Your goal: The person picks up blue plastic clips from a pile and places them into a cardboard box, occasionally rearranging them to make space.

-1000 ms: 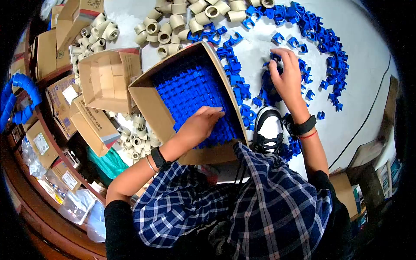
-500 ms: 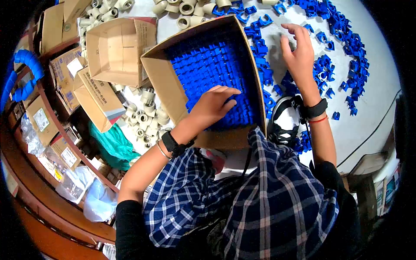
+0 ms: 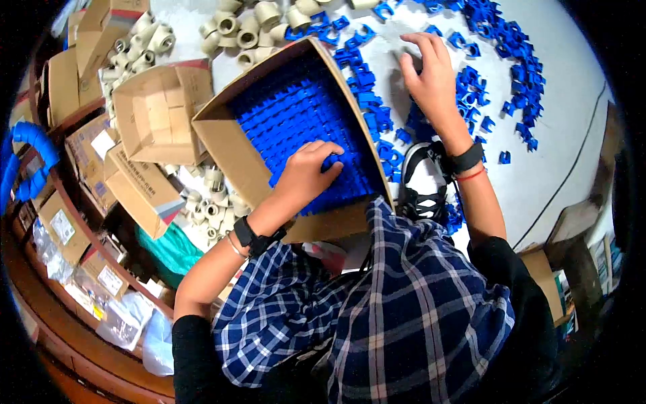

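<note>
A cardboard box [image 3: 232,151] stands tilted before my knees, with blue plastic pipe clips [image 3: 289,118] packed in tight rows inside. My left hand [image 3: 311,174] is over the rows in the near part of this box. Its fingers curl towards the thumb around a blue pipe clip [image 3: 330,161], partly hidden by the fingers. Outside the box, on the right, my right hand [image 3: 432,79] hovers over the floor beside loose blue clips [image 3: 469,91]. Its thumb and fingers are apart, and nothing shows between them.
Beige pipe fittings [image 3: 252,30] lie beyond the box, and more fittings [image 3: 214,202] lie to its left. A second open carton [image 3: 158,111] sits nearby. Shelving [image 3: 87,232] with cartons and plastic bags runs along the left. My shoe [image 3: 422,178] is against the box's right side.
The whole view has shifted, so the box and both hands appear further left. My left hand's fingers have curled in closer to the thumb. My right hand stays spread above the floor.
</note>
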### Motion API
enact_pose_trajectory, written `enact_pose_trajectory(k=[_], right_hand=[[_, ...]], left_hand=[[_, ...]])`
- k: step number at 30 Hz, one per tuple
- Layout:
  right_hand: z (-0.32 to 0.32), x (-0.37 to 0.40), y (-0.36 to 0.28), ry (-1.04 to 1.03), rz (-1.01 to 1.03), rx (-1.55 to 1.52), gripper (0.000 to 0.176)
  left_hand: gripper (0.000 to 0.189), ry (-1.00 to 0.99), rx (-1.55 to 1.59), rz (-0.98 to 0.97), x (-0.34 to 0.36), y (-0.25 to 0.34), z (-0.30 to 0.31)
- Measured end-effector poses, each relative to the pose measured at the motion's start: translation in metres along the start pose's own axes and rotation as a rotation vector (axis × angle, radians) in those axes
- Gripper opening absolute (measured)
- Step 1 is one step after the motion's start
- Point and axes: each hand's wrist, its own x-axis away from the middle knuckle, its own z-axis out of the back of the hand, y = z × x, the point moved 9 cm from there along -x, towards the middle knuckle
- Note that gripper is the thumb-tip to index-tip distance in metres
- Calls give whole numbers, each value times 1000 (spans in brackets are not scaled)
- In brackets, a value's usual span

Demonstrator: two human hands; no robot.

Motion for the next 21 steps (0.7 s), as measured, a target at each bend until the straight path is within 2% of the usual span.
enact_pose_trajectory(k=[2, 4, 5, 6, 9, 12, 13, 14, 16, 18, 21], right_hand=[[4, -1, 4, 63, 66, 76, 36], [6, -2, 10, 76, 53, 117, 39], [7, -2, 12, 84, 19, 153, 48], [14, -1, 0, 4, -54, 121, 44], [7, -4, -9, -26, -66, 47, 51], [-13, -3, -28, -145, 31, -20, 54], [-16, -1, -43, -76, 211, 101, 41], [-32, -1, -39, -164, 246, -88, 58], [-51, 5, -49, -377, 275, -145, 66], [-57, 9, -58, -399, 322, -105, 69], [-63, 9, -60, -412, 273, -23, 66]], left_hand=[[22, -12, 3, -25, 1, 2, -1], [24, 81, -107, -107, 0, 15, 9], [24, 105, -139, -135, 0, 18, 12], [24, 108, -141, -130, 0, 15, 14], [16, 170, -74, -96, -2, 1, 17], [13, 144, -17, 6, -5, -13, 19], [14, 153, -3, 21, -5, -16, 19], [14, 178, 15, 31, -5, -18, 20], [15, 135, 60, 58, -3, -23, 18], [16, 151, 46, 75, -1, -29, 15], [20, 185, 103, 8, 2, -28, 18]])
